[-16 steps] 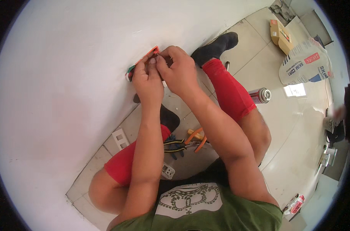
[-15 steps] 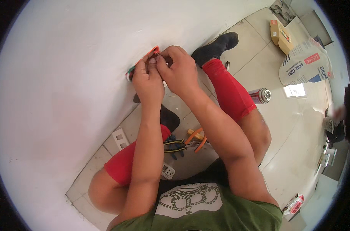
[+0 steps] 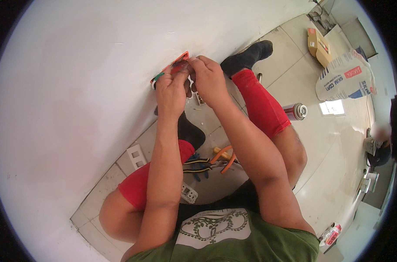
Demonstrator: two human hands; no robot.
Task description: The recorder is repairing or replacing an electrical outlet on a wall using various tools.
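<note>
An orange wall box is set into the white wall in front of me, with a green wire and some white wire at its near left corner. My left hand is at the box, its thumb and fingers closed near the opening. Close on its right, my right hand pinches at the same spot, the fingertips of both almost meeting. Whatever they grip is too small and too covered to make out. Beneath the right hand, a small open case shows on the floor.
Between my legs lie orange-handled pliers, black-and-yellow-handled pliers and a white socket. A white faceplate rests by the wall. On the right are a metal can, a printed bag and a cardboard box. Someone sits far right.
The wall box and both hands sit slightly further right in the view. My fingers have shifted at the box, showing more of its red-orange inside; the small case below has come into sight.
</note>
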